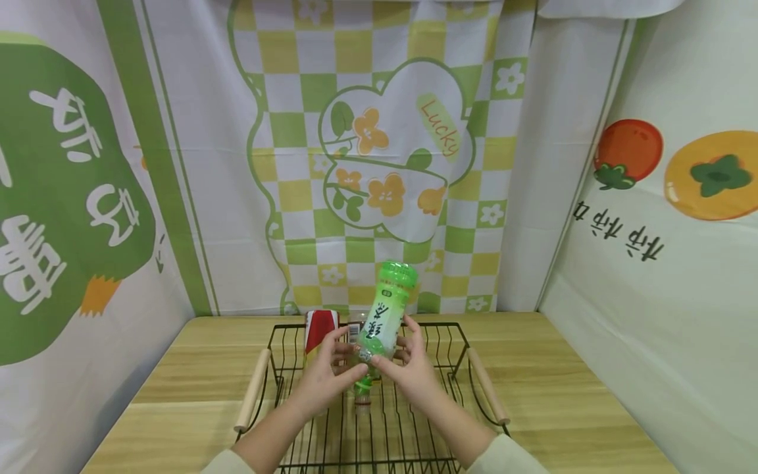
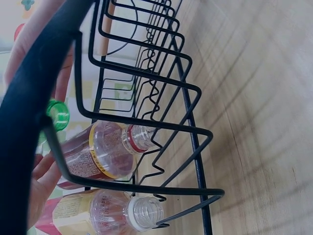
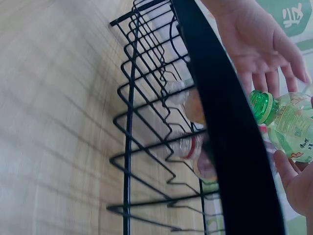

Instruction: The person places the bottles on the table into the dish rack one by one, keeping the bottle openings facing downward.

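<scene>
A tea bottle with a green label point(image 1: 385, 316) is tilted over the wire rack, its broad base up. Its green cap point(image 3: 263, 106) points down toward the rack. My right hand point(image 1: 414, 365) grips the bottle from the right, thumb across its front. On the other side my left hand point(image 1: 322, 375) is spread, with loosely bent fingers right at the bottle's lower left side. Behind my hands, a red-and-yellow bottle point(image 1: 322, 326) and a dark-labelled bottle point(image 2: 80, 156) stand upside down in the rack, their clear necks uncapped.
The black wire rack point(image 1: 331, 461) sits on a wooden table point(image 1: 568, 395). A wooden handle point(image 1: 254, 388) runs along its left side, another wooden handle point(image 1: 488, 388) along its right. Printed cloth point(image 1: 379, 39) hangs behind the table and on both sides.
</scene>
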The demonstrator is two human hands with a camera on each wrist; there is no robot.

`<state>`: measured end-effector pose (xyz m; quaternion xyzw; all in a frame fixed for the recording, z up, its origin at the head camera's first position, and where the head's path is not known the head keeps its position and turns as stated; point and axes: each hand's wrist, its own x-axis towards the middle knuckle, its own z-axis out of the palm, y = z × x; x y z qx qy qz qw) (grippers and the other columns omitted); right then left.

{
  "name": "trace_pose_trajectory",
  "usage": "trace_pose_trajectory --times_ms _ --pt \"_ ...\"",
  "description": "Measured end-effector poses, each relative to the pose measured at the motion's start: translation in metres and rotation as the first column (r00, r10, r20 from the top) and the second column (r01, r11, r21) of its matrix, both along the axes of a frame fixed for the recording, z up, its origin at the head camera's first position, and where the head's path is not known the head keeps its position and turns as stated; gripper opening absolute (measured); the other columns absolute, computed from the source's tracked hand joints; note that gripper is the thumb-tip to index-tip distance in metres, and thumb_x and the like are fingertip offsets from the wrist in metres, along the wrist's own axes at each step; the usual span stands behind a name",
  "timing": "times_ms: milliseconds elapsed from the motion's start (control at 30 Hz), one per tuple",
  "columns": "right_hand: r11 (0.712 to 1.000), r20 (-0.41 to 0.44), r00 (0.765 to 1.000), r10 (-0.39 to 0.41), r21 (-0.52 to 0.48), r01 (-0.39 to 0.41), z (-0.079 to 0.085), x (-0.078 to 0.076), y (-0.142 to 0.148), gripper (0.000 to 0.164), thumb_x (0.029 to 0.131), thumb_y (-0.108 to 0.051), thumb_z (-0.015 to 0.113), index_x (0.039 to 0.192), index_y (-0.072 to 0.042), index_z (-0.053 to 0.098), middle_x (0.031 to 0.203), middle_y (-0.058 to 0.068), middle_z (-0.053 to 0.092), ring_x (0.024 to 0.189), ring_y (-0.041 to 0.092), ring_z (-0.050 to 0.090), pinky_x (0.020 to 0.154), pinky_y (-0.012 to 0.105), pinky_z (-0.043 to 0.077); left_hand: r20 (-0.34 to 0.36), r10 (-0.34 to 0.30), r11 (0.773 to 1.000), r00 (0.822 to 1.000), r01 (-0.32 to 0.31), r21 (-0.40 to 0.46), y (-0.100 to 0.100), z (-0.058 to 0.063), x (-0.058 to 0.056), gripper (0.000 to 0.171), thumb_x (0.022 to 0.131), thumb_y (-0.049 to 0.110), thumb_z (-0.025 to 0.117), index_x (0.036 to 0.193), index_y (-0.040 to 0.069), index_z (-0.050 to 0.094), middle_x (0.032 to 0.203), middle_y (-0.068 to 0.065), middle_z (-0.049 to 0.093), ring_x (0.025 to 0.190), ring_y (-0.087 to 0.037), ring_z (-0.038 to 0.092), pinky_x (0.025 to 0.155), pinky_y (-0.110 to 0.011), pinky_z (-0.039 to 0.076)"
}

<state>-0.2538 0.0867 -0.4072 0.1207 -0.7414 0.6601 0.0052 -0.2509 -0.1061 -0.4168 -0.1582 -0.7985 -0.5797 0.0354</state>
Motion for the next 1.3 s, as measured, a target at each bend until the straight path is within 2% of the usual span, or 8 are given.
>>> trace_pose_trajectory --times_ms 200,367,667,800,933,1067,1133,1300 --pt "0.997 -0.003 0.999 -0.055 0.057 0.055 -0.003 -0.008 0.015 0.095 0.087 -0.019 0.074 0.156 -0.017 0.009 0.140 0.028 0.044 0.112 0.032 0.057 0.087 0.042 0.055 -0.051 0.056 0.998 0.997 -0.055 0.020 -0.006 0.007 0.002 0.063 0.096 0.026 0.062 0.147 0.004 0.033 0.131 -0.024 0.053 0.124 -0.036 0.053 0.104 -0.052 0.046" --pt "0.990 -0.004 0.996 -0.092 0.110 0.092 -0.006 -0.014 0.025 0.094 0.086 -0.020 0.075 0.156 -0.017 0.012 0.139 0.030 0.045 0.113 0.035 0.056 0.084 0.043 0.056 -0.072 0.100 0.995 0.992 -0.099 0.029 -0.018 0.012 0.003 0.051 0.100 0.022 0.056 0.145 0.003 0.038 0.130 -0.020 0.055 0.124 -0.032 0.053 0.106 -0.051 0.044" --pt "0.958 -0.007 0.989 -0.146 0.246 0.143 -0.013 -0.020 0.040 0.094 0.084 -0.027 0.077 0.155 -0.018 0.017 0.139 0.030 0.046 0.120 0.046 0.054 0.089 0.051 0.055 -0.098 0.220 0.973 0.971 -0.226 -0.053 -0.067 0.009 0.009 0.042 0.103 0.016 0.050 0.139 -0.004 0.044 0.134 -0.023 0.054 0.126 -0.035 0.051 0.107 -0.048 0.043" --pt "0.952 0.005 0.989 -0.147 0.273 0.140 -0.018 -0.023 0.046 0.092 0.085 -0.026 0.077 0.155 -0.019 0.018 0.141 0.032 0.044 0.123 0.050 0.051 0.090 0.053 0.054 -0.009 0.234 0.968 0.972 -0.234 -0.091 -0.089 0.006 0.013 0.048 0.104 0.021 0.048 0.144 -0.003 0.038 0.148 -0.025 0.040 0.140 -0.040 0.035 0.116 -0.056 0.029" --pt "0.945 0.015 0.990 -0.142 0.301 0.131 -0.020 -0.024 0.051 0.092 0.085 -0.024 0.077 0.155 -0.017 0.018 0.141 0.034 0.043 0.125 0.053 0.049 0.090 0.054 0.054 0.094 0.243 0.956 0.966 -0.222 -0.189 -0.104 0.002 0.017 0.060 0.104 0.028 0.046 0.152 -0.001 0.024 0.159 -0.026 0.021 0.147 -0.047 0.017 0.117 -0.062 0.019" --pt "0.937 0.027 0.989 -0.147 0.323 0.131 -0.022 -0.025 0.054 0.093 0.084 -0.024 0.077 0.155 -0.016 0.017 0.139 0.032 0.046 0.124 0.051 0.051 0.087 0.051 0.056 0.146 0.241 0.939 0.960 -0.192 -0.287 -0.111 -0.005 0.017 0.066 0.104 0.026 0.043 0.156 -0.002 0.012 0.160 -0.029 0.013 0.146 -0.050 0.014 0.115 -0.064 0.018" --pt "0.937 0.034 0.989 -0.147 0.326 0.128 -0.022 -0.026 0.055 0.093 0.084 -0.022 0.077 0.155 -0.015 0.018 0.137 0.031 0.049 0.122 0.049 0.053 0.085 0.049 0.057 0.181 0.239 0.941 0.954 -0.181 -0.287 -0.112 -0.009 0.016 0.066 0.104 0.022 0.042 0.156 -0.002 0.008 0.160 -0.030 0.012 0.145 -0.050 0.015 0.116 -0.063 0.018" --pt "0.927 0.051 0.988 -0.149 0.354 0.122 -0.023 -0.025 0.056 0.092 0.083 -0.018 0.077 0.154 -0.012 0.019 0.136 0.030 0.050 0.116 0.045 0.059 0.083 0.047 0.057 0.249 0.230 0.959 0.941 -0.177 -0.220 -0.116 -0.019 0.011 0.065 0.104 0.016 0.037 0.156 -0.003 0.003 0.160 -0.031 0.008 0.146 -0.049 0.011 0.117 -0.062 0.016"
